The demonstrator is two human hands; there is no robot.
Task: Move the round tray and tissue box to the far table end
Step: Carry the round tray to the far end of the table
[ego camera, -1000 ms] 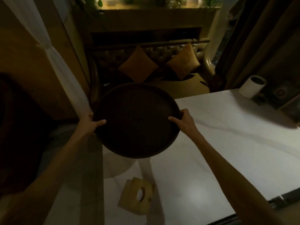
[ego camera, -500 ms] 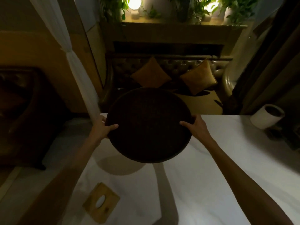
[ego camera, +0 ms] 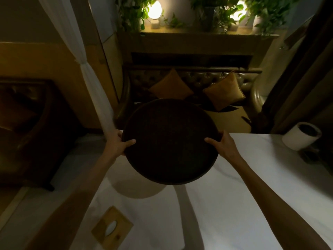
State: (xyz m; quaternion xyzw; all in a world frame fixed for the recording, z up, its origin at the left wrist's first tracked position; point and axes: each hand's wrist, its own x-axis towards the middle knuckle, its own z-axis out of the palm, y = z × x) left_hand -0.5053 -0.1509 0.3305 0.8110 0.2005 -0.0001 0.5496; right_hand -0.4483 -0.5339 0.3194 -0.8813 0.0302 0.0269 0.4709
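Dim room, warm light only from two globe lamps (ego camera: 154,9) on the shelf behind the sofa; the right one flares. Round tray (ego camera: 170,141) near black, casts a soft shadow on the pale desk (ego camera: 252,186) just below it. Wide-angle bend at edges, slight blur.

head view, looking forward-down, table (ego camera: 252,195) close below

We take sofa (ego camera: 191,82) as landmark. Two orange cushions (ego camera: 170,88) propped on it. Above and behind it, shelf (ego camera: 198,32) with plants (ego camera: 266,13), glowing lamp (ego camera: 155,9). Left of it, white curtain (ego camera: 86,69). Right of it, nearer us, paper roll (ego camera: 301,136) lying on counter (ego camera: 252,195).
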